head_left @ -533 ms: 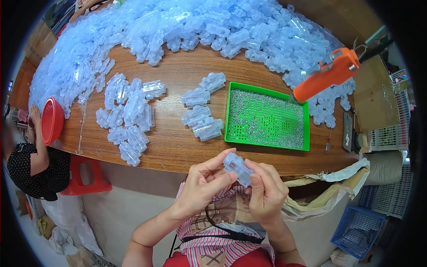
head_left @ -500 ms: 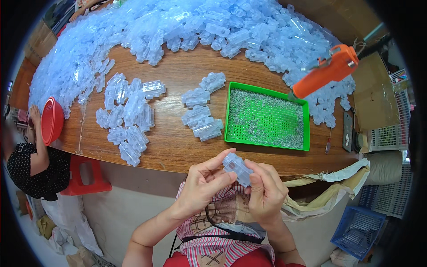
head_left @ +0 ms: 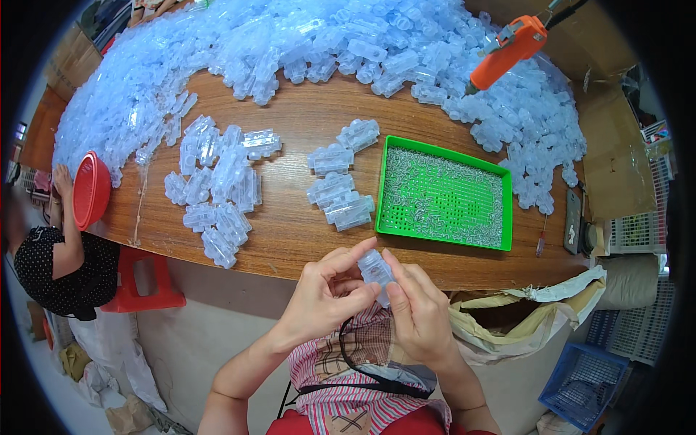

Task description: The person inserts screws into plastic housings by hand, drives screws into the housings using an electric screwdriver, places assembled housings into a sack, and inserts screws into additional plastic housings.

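Observation:
Just beyond the table's front edge, a clear ribbed plastic part (head_left: pixel 374 268) is held between both hands. My left hand (head_left: pixel 325 291) grips its left side with thumb and fingers. From the right, the thumb and fingers of my right hand (head_left: pixel 420 310) close on the same part and cover some of it. A small group of similar clear parts (head_left: pixel 339 190) lies on the wood ahead. To the right of them sits a green tray (head_left: pixel 444 244) holding many small metal screws.
An orange electric screwdriver (head_left: pixel 510 52) hangs over the far right. Clear parts form a large heap (head_left: pixel 290 36) along the back, with a looser cluster (head_left: pixel 230 174) left of centre. A co-worker (head_left: pixel 54 261) sits at left near a red basin (head_left: pixel 91 190). An open sack (head_left: pixel 522 319) hangs at right.
The hanging orange screwdriver has swung up and away toward the back. The plastic part has turned slightly in my fingers, and both hands have shifted a little left.

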Motion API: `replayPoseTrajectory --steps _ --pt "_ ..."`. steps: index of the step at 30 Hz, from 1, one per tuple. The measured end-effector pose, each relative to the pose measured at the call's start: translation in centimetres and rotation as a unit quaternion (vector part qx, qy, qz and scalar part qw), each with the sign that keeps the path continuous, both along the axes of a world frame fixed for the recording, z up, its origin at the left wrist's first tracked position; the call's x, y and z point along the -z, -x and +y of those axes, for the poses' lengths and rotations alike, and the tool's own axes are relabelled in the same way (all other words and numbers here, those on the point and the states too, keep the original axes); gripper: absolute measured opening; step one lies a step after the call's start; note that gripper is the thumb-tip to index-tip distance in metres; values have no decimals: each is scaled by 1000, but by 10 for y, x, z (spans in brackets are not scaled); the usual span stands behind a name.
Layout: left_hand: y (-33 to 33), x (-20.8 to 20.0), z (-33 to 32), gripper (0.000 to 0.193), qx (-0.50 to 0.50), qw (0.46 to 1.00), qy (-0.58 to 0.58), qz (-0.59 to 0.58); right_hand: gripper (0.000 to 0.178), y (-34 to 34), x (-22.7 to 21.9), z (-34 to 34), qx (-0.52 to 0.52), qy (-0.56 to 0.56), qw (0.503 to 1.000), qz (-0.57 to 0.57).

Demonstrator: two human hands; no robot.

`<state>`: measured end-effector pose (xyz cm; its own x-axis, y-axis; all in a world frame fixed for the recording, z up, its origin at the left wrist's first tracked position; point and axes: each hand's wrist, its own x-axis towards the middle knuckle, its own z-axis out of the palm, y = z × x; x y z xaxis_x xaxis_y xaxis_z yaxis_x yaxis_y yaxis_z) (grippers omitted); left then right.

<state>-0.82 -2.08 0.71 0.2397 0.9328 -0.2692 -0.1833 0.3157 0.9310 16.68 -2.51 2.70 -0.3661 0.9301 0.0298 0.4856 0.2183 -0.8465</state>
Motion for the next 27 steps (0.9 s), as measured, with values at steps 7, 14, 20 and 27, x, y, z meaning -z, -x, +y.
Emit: replayPoseTrajectory --steps 7,14,20,27 --pt "2 4 4 54 8 1000 0 3 35 5 5 -2 43 20 998 28" --pt "13 2 4 63 34 999 4 39 51 1 19 9 -36 126 987 93" --pt "37 -7 42 51 5 950 -116 290 68 6 35 21 27 237 954 180" --pt "67 -4 157 71 177 782 -337 493 47 50 2 51 -71 -190 968 -147"
